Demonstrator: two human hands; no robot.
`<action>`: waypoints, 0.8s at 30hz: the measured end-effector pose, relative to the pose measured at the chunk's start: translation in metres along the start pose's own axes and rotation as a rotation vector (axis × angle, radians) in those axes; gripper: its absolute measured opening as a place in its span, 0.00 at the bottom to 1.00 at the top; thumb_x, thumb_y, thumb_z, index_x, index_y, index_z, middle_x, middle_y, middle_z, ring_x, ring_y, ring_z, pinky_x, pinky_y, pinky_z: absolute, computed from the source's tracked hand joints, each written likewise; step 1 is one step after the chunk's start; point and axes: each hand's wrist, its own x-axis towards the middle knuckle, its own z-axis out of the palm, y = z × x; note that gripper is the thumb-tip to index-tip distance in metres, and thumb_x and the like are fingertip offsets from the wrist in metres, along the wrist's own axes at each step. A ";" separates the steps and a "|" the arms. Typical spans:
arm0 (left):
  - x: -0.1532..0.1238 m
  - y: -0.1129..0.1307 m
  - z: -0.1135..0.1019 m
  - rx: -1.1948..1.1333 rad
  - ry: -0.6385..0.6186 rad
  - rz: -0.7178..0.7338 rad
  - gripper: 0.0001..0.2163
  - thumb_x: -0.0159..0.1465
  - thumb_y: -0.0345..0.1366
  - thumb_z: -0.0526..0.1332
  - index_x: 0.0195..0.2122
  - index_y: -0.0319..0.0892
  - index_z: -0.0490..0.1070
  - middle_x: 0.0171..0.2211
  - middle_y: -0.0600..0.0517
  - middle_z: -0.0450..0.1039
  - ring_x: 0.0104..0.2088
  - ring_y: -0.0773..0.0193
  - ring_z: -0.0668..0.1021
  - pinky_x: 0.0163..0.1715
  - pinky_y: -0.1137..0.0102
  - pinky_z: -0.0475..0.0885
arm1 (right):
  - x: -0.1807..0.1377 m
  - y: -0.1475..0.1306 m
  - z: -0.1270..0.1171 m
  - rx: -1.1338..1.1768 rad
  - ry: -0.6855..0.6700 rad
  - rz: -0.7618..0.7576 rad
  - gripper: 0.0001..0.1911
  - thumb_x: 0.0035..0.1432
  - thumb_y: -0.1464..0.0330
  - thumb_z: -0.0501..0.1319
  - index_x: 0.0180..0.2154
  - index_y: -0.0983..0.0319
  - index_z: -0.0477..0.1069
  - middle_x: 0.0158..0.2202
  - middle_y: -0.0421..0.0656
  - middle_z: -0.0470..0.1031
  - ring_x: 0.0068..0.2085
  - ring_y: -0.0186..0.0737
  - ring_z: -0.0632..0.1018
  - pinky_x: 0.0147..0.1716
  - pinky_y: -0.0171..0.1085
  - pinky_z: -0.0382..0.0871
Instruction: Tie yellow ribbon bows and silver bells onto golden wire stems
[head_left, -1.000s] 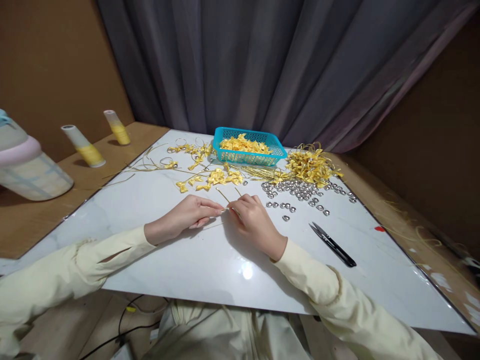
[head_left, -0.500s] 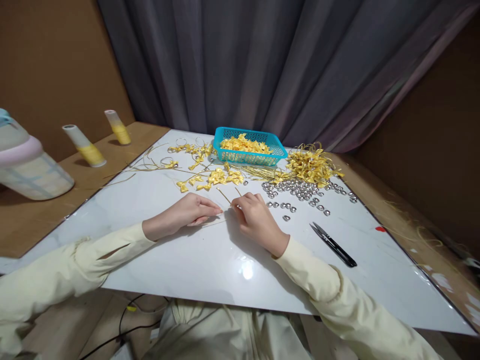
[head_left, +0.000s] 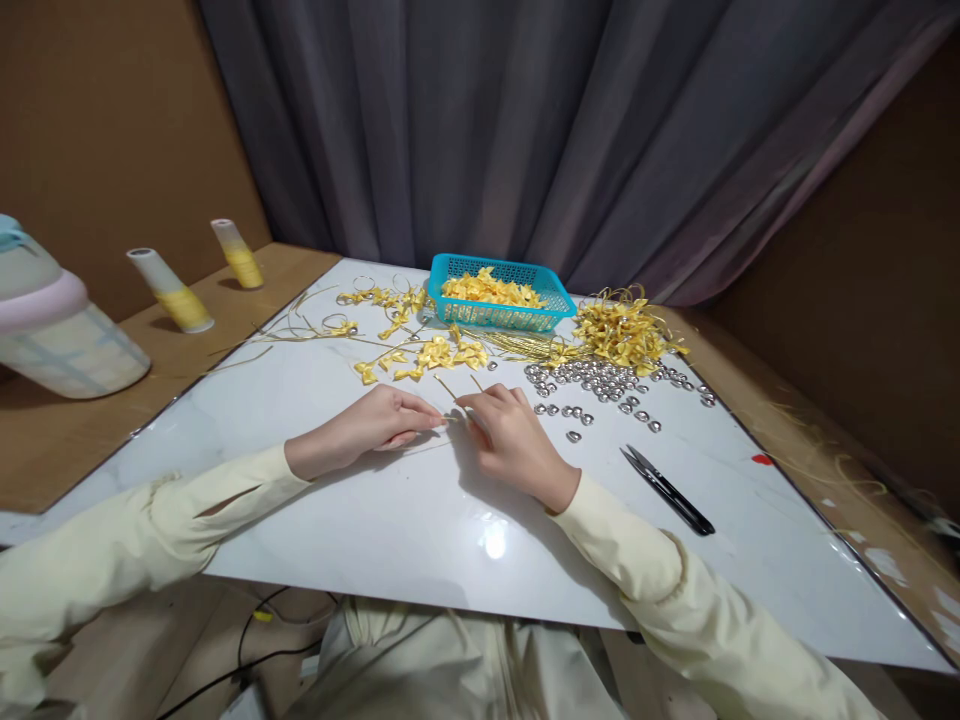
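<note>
My left hand [head_left: 384, 418] is closed in a pinch over the white tabletop, its fingertips on a thin cord. Close by on the right, my right hand [head_left: 511, 438] is pinched round a gold cord [head_left: 445, 387], whose ends stick up past the fingers. Only a small gap parts the two sets of fingertips, and thin cord shows in it. Just beyond the hands lie yellow ribbon bows [head_left: 442, 352]. Silver heart-shaped pieces [head_left: 592, 380] are scattered to the right of them, and one lies apart near the bows.
Black thread snips [head_left: 667, 490] lie right of my right hand. A blue basket [head_left: 559, 300] of yellow bows stands at the back, beside a heap of corded bows [head_left: 626, 335]. Two thread spools [head_left: 171, 292] and a large cup [head_left: 67, 335] stand on the left.
My right fingers have shifted slightly left, closer to my left fingertips. Both hands keep their pinch on the cord, and the rest of the table looks the same.
</note>
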 end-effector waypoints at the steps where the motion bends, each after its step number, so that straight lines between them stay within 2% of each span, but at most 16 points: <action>1: 0.000 0.000 0.000 -0.004 -0.004 0.004 0.13 0.56 0.43 0.60 0.33 0.38 0.76 0.12 0.60 0.51 0.14 0.73 0.53 0.15 0.75 0.46 | 0.000 -0.001 -0.001 0.026 -0.005 -0.006 0.16 0.53 0.76 0.55 0.45 0.66 0.69 0.38 0.48 0.76 0.42 0.45 0.69 0.38 0.41 0.55; 4: 0.000 -0.001 0.001 -0.008 -0.018 0.002 0.13 0.56 0.42 0.60 0.34 0.38 0.76 0.11 0.60 0.51 0.14 0.73 0.53 0.14 0.75 0.46 | 0.000 -0.005 -0.001 0.093 -0.020 -0.014 0.14 0.56 0.74 0.56 0.45 0.66 0.70 0.37 0.48 0.77 0.42 0.44 0.70 0.39 0.40 0.55; 9: -0.001 0.000 0.002 0.005 -0.018 -0.014 0.13 0.57 0.42 0.59 0.34 0.37 0.76 0.12 0.60 0.51 0.14 0.73 0.53 0.14 0.75 0.46 | 0.001 -0.006 0.000 0.077 -0.021 -0.046 0.11 0.58 0.75 0.54 0.39 0.65 0.74 0.30 0.46 0.76 0.40 0.41 0.71 0.39 0.40 0.55; 17: -0.002 0.005 0.002 -0.025 -0.004 -0.028 0.12 0.55 0.39 0.61 0.33 0.35 0.76 0.11 0.60 0.51 0.14 0.74 0.52 0.15 0.75 0.45 | 0.000 -0.002 -0.001 -0.038 0.025 -0.061 0.11 0.58 0.74 0.54 0.29 0.65 0.75 0.27 0.46 0.73 0.38 0.41 0.71 0.39 0.40 0.53; 21: -0.001 0.004 -0.001 -0.048 -0.008 -0.031 0.11 0.55 0.38 0.62 0.32 0.35 0.76 0.11 0.60 0.50 0.15 0.74 0.52 0.15 0.74 0.44 | 0.000 0.004 -0.001 -0.129 0.031 -0.109 0.11 0.56 0.75 0.54 0.28 0.65 0.75 0.25 0.46 0.74 0.38 0.42 0.70 0.39 0.42 0.53; 24: 0.000 0.001 -0.005 -0.074 0.004 -0.023 0.10 0.55 0.38 0.62 0.32 0.35 0.76 0.12 0.60 0.51 0.15 0.74 0.53 0.16 0.74 0.44 | 0.001 0.011 -0.002 -0.190 0.041 -0.086 0.11 0.54 0.75 0.54 0.27 0.65 0.74 0.25 0.47 0.75 0.38 0.44 0.70 0.39 0.43 0.52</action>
